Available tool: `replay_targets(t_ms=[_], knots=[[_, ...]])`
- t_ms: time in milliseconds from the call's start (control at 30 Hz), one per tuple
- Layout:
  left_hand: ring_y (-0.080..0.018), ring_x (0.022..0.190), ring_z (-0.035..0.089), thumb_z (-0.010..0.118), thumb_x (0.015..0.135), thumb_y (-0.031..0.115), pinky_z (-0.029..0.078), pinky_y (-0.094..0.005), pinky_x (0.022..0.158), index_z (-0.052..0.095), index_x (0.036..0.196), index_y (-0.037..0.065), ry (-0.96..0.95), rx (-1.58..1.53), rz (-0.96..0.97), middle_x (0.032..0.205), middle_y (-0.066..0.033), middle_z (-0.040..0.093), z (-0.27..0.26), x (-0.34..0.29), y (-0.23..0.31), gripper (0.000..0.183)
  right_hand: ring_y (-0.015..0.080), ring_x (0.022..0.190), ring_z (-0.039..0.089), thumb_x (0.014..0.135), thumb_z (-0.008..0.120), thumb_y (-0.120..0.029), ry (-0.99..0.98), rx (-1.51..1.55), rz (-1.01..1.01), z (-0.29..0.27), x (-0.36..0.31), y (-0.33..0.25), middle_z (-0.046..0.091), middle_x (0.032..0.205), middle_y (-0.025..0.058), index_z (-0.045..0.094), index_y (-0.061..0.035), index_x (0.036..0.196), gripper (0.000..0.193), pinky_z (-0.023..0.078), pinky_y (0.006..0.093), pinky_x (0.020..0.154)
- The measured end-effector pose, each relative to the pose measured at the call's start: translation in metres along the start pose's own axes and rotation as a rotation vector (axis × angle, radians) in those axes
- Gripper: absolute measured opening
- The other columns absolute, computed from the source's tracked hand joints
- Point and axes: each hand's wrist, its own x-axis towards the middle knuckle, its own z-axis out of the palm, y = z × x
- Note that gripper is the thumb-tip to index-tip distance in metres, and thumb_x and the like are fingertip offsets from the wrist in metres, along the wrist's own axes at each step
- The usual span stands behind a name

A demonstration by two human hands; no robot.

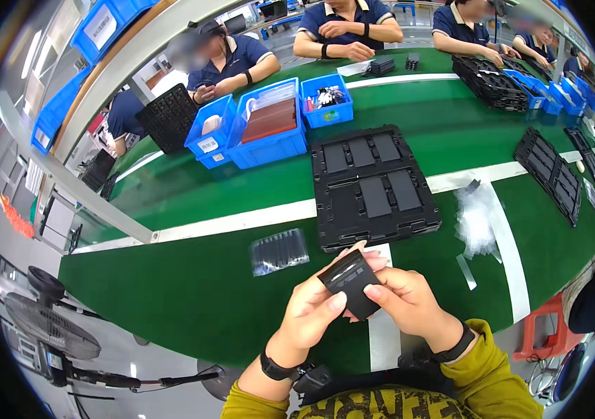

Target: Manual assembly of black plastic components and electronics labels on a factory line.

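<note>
Both my hands hold a black flat rectangular device (358,293) above the near edge of the green table; a glossy strip runs along its upper left end. My left hand (313,304) grips its left side, thumb on the face. From the right, my right hand (409,299) presses its thumb on the same face, fingers partly hidden behind. Just beyond my hands lies a black plastic tray (377,236) with several dark flat rectangular pieces (375,197) in its slots. A clear sheet with dark strips (280,253) rests left of my hands.
Clear film scraps (477,220) lie to the right of the tray. Blue bins (269,150) stand far left, one holding brown pieces. Stacked black trays (489,82) and another tray (548,174) are at the right. Co-workers sit across the table. A fan (53,328) stands left.
</note>
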Motion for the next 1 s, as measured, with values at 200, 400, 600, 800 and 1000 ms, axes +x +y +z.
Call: replay_targets(t_ms=[200, 400, 600, 800, 1000], knots=[[-0.025, 0.114, 0.046, 0.047, 0.086, 0.014, 0.013, -0.0427, 0.106, 0.039, 0.126, -0.006, 0.1, 0.149, -0.077, 0.116, -0.0132, 0.055, 0.003, 0.003, 0.014, 0.046, 0.0117, 0.066, 0.063, 0.088, 0.05, -0.009, 0.03, -0.106, 0.004, 0.003, 0.001, -0.002, 0.065, 0.076, 0.0082, 0.057, 0.0021, 0.095, 0.015, 0.051, 0.0221, 0.059], [-0.0267, 0.115, 0.046, 0.054, 0.079, 0.013, 0.01, -0.0502, 0.104, 0.051, 0.12, 0.002, 0.033, 0.64, 0.127, 0.114, -0.0109, 0.058, -0.008, 0.005, 0.021, 0.042, 0.0099, 0.061, 0.062, 0.085, 0.056, -0.01, 0.06, -0.241, -0.073, 0.001, 0.002, 0.0, 0.065, 0.069, 0.007, 0.059, 0.0011, 0.083, 0.012, 0.049, 0.0214, 0.054], [-0.0318, 0.121, 0.037, 0.061, 0.073, 0.018, 0.013, -0.0517, 0.102, 0.059, 0.113, 0.013, 0.031, 1.145, 0.328, 0.123, -0.0104, 0.051, -0.011, 0.008, 0.022, 0.04, 0.0147, 0.05, 0.059, 0.08, 0.06, -0.007, 0.106, -0.525, -0.321, -0.003, -0.001, 0.002, 0.06, 0.061, 0.009, 0.06, 0.0007, 0.076, 0.008, 0.043, 0.024, 0.045], [-0.0285, 0.113, 0.046, 0.065, 0.069, 0.014, 0.018, -0.0474, 0.1, 0.063, 0.103, 0.009, 0.164, 1.106, 0.407, 0.113, -0.0091, 0.058, -0.009, 0.007, 0.013, 0.034, 0.0167, 0.047, 0.057, 0.08, 0.059, -0.006, 0.123, -0.578, -0.419, 0.001, -0.001, 0.001, 0.059, 0.058, 0.0082, 0.058, 0.0005, 0.078, 0.007, 0.042, 0.0259, 0.044], [-0.0235, 0.085, 0.055, 0.073, 0.061, 0.021, 0.032, -0.0388, 0.081, 0.063, 0.087, 0.006, 0.304, 1.403, 0.546, 0.083, -0.0037, 0.061, -0.007, 0.009, 0.005, 0.031, 0.0161, 0.049, 0.059, 0.082, 0.057, -0.006, 0.179, -0.6, -0.399, 0.001, 0.0, 0.003, 0.059, 0.059, 0.0092, 0.057, 0.0025, 0.077, 0.009, 0.044, 0.0249, 0.045]])
